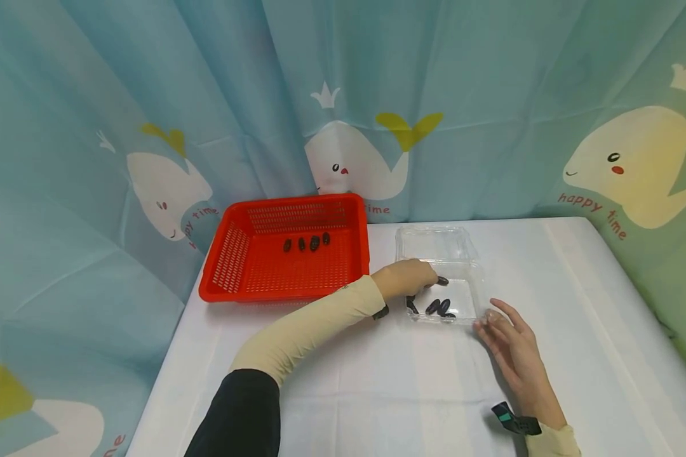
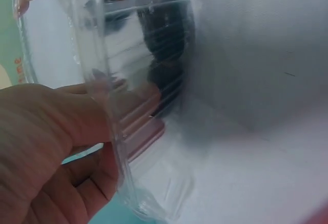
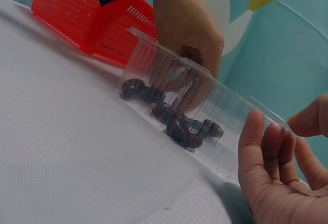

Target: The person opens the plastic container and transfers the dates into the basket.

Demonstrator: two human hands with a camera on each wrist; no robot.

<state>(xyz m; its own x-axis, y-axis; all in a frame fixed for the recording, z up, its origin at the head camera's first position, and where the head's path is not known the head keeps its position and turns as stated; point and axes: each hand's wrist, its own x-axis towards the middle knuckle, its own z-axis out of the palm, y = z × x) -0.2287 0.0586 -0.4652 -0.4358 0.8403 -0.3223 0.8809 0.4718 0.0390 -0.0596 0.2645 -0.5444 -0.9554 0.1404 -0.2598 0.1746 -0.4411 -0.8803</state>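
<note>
A clear plastic box [image 1: 457, 295] lies with its hinged lid [image 1: 437, 244] folded back. Several dark, shiny oval pieces [image 1: 432, 307], resembling dates, lie inside it near its front wall. My left hand [image 1: 404, 278] reaches down into the box from the left, fingers bent. One dark piece [image 1: 443, 280] shows right at its fingertips; I cannot tell whether they pinch it. Through the ribbed wall, the left wrist view shows the left fingers [image 2: 136, 131] beside dark pieces [image 2: 164, 24]. My right hand [image 3: 287, 172] pinches the box's front right corner between thumb and fingers.
A red perforated basket [image 1: 228, 260] stands to the left of the box, with several similar dark pieces [image 1: 314, 243] towards its back. Both stand on a white-covered table [image 1: 377, 381]. A blue-green curtain [image 1: 469, 95] with whale prints hangs behind the table's back edge.
</note>
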